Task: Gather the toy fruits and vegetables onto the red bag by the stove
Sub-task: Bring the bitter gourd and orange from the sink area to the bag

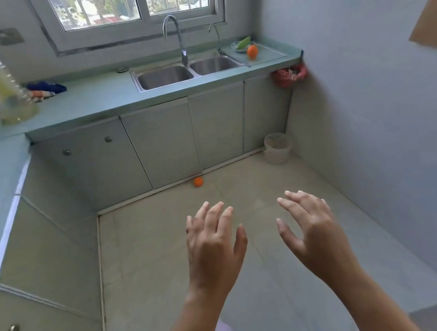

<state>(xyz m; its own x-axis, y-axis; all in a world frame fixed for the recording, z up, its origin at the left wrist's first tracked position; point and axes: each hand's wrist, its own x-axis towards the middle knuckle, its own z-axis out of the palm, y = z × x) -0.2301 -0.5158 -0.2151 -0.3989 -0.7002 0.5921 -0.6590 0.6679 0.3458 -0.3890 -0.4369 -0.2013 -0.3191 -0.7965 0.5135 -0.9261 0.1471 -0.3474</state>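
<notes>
Left hand [214, 243] and right hand [314, 233] are empty, fingers spread, out over the floor [145, 252]. We're probably lining up for the orange [198, 182] at the cabinet [162, 144] base.

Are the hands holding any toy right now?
No. Both the left hand and the right hand are open over the floor, holding nothing. The orange toy lies untouched by the cabinet.

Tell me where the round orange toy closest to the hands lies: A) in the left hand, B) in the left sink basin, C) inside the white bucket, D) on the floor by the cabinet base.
D: the round orange toy lies on the floor at the foot of the cabinet doors.
</notes>
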